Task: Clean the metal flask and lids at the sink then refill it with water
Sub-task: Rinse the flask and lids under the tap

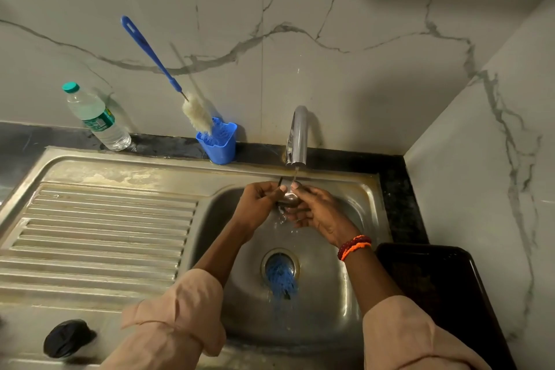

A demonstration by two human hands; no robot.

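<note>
Both my hands hold a small metal lid (pixel 289 199) under the running tap (pixel 297 136), over the steel sink basin (pixel 339 303). My left hand (pixel 260 200) grips its left side, with a dark edge of the lid showing above my thumb. My right hand (pixel 318 213) cups it from the right, thumb on its top. Water falls onto the lid and splashes down between my hands. A black lid (pixel 67 338) lies on the drainboard at the near left. The flask itself is not in view.
A blue scrubber (pixel 280 278) lies over the drain. A bottle brush (pixel 156 60) stands in a blue holder (pixel 218 141) at the back. A plastic water bottle (pixel 94 117) stands back left. The ribbed drainboard (pixel 99 234) lies left; a dark tray (pixel 444 288) right.
</note>
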